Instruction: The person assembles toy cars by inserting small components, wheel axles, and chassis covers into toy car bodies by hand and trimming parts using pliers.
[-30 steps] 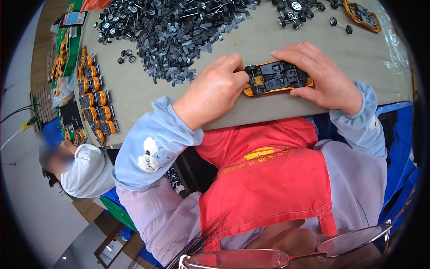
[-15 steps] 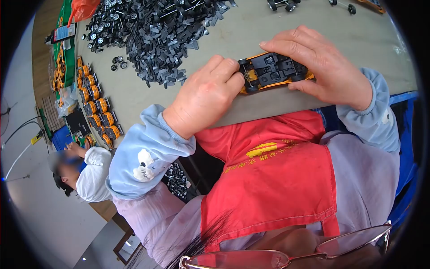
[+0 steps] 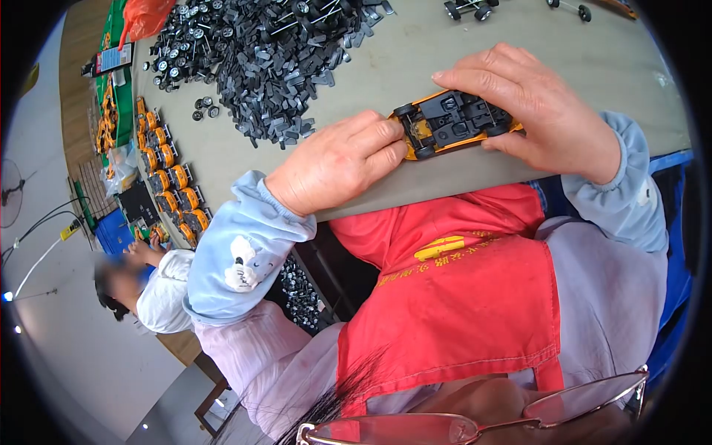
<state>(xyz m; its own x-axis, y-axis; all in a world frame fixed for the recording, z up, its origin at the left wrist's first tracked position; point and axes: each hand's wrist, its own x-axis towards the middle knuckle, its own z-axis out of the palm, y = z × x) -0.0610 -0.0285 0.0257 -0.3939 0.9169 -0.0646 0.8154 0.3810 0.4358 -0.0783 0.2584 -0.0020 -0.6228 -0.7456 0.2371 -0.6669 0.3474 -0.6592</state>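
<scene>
An orange toy car [image 3: 458,121] lies upside down at the table's near edge, its black underside and wheels facing up. My left hand [image 3: 337,159] grips its left end with bent fingers; the fingertips are partly hidden. Around the right end is my right hand [image 3: 530,111], its fingers over the far side and the thumb against the near side. At the left end both wheels show, with an orange part between them.
A heap of small black parts [image 3: 274,89] lies beyond my left hand, with wheels on axles [image 3: 189,41] beside it. Several orange toy cars [image 3: 167,167] stand in rows at the left. A co-worker [image 3: 159,289] sits further left. More wheeled axles [image 3: 471,9] lie at the far side.
My left hand has moved slightly down and left, off the car's wheels to its end, so the left part of the underside shows more. The right hand keeps its grip.
</scene>
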